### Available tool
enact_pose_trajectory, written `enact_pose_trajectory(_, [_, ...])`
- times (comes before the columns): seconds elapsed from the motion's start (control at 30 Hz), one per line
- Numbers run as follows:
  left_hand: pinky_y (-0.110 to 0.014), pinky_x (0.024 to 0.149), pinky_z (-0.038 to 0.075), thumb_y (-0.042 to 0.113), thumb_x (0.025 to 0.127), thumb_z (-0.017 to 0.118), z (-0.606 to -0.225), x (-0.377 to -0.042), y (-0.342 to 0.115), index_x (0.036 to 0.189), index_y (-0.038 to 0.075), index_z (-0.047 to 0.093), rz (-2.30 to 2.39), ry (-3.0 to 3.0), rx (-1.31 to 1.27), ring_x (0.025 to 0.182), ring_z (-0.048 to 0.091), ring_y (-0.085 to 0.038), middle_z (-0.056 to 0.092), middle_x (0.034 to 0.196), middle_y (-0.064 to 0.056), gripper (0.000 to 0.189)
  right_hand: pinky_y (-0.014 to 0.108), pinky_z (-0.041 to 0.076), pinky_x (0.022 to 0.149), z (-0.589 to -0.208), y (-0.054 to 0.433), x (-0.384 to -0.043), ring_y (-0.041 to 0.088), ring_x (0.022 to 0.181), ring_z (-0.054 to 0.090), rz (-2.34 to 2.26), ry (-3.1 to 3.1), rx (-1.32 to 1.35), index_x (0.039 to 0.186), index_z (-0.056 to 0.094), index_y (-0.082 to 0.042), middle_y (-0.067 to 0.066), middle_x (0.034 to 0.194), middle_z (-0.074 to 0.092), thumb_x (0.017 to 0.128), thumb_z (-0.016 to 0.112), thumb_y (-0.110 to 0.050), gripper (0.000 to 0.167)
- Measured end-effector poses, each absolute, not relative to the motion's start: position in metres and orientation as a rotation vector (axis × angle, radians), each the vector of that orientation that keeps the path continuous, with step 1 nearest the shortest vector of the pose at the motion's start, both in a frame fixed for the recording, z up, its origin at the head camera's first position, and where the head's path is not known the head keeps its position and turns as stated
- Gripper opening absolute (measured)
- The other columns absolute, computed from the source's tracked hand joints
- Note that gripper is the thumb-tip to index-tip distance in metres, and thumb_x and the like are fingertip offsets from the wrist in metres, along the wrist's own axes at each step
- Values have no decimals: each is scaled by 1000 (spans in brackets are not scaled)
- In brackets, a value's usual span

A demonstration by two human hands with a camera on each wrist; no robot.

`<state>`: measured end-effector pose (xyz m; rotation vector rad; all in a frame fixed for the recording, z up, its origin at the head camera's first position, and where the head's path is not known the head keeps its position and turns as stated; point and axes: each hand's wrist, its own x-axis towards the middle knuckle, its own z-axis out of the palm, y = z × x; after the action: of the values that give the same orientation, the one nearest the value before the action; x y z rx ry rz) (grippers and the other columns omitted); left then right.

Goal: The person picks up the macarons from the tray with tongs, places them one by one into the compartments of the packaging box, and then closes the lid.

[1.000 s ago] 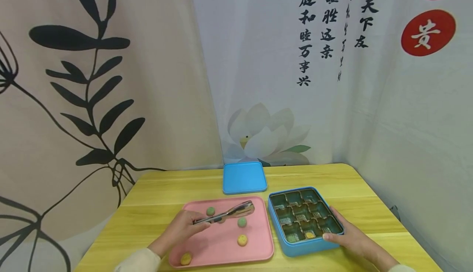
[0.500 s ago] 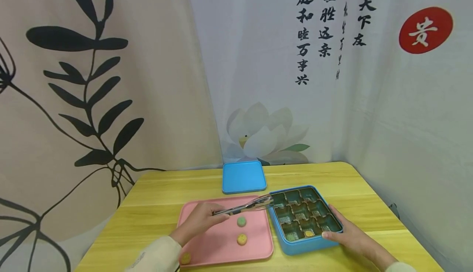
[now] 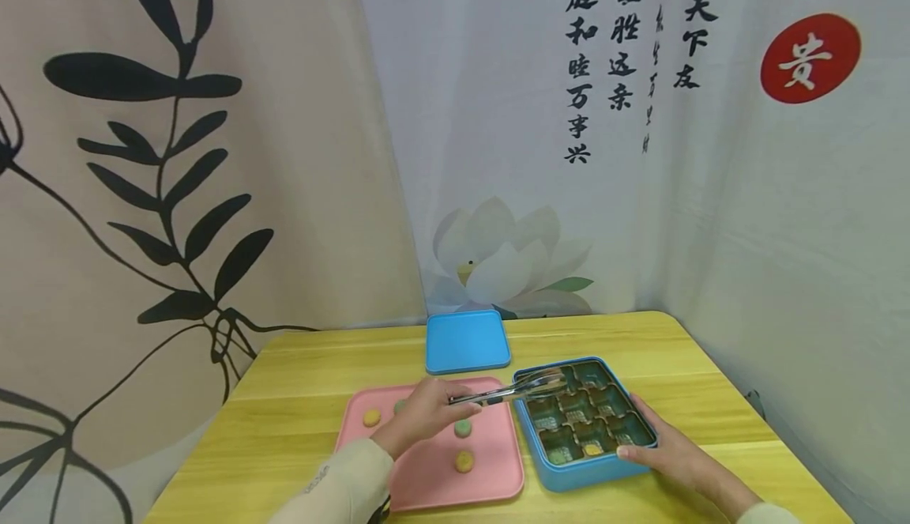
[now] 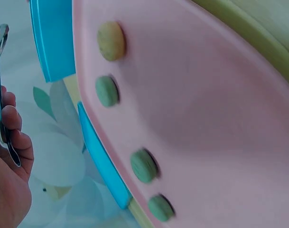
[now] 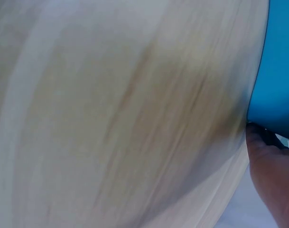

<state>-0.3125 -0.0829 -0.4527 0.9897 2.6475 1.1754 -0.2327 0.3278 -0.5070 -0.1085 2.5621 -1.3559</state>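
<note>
My left hand (image 3: 426, 413) grips metal tongs (image 3: 501, 393) above the pink tray (image 3: 434, 488). The tongs' tips reach over the back-left compartments of a blue box (image 3: 579, 474); I cannot tell whether they hold anything. At the box's right side my right hand (image 3: 675, 457) holds on, thumb over the near corner of the rim. Inside the divided brown insert, a green macaron (image 3: 560, 455) and a yellow macaron (image 3: 592, 450) lie in the front compartments. More macarons, green (image 4: 144, 166) and yellow (image 4: 111, 41), lie on the tray in the left wrist view.
A flat blue lid (image 3: 468, 342) lies behind the tray near the back of the yellow wood-grain table (image 3: 306, 366). A printed curtain (image 3: 327, 152) hangs right behind the table, and pale cloth (image 3: 803, 271) hangs along its right side.
My left hand has moved right with the tongs, whose tips went from over the tray to over the box. My right hand has stayed on the box.
</note>
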Motion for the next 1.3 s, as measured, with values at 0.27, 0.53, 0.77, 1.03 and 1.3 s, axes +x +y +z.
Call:
enact_pose_trajectory(0.27, [-20,45,31,29,93,71,-454,-312,-50,87,17,74,1232,2584,1042,42,30,-3,39,56,11,14,73,28,98,-505,327,-231,61,137,15,-1355,2572,-102,158,-2,-5,35,157,3,94,68,-38,101])
enact_pose_trajectory(0.53, [-17,64,44,23,92,73,-460,-312,-18,99,13,79,1102,2653,1306,65,49,2,63,75,12,14,72,31,97,-506,327,-231,61,131,30,-1351,2583,-99,158,-1,-4,36,156,1,94,69,-38,101])
enact_pose_trajectory(0.77, [-11,63,42,24,91,74,-464,-311,-3,101,11,79,955,2724,1444,51,41,6,66,66,9,18,72,29,98,-506,328,-233,61,137,13,-1349,2571,-97,158,-2,-4,37,156,1,94,68,-38,101])
enact_pose_trajectory(1.03, [-13,68,46,31,90,75,-461,-311,-4,107,10,78,911,2764,1338,51,46,5,71,70,5,28,71,29,98,-506,327,-231,59,138,16,-1375,2555,-117,158,-3,-5,37,156,1,95,68,-36,100])
enact_pose_trajectory(1.3, [-18,65,45,31,89,75,-458,-315,-19,100,15,78,1009,2734,1253,68,51,2,71,89,11,19,72,28,98,-505,328,-231,59,139,6,-1366,2541,-101,158,-5,-7,35,157,-2,95,66,-37,100])
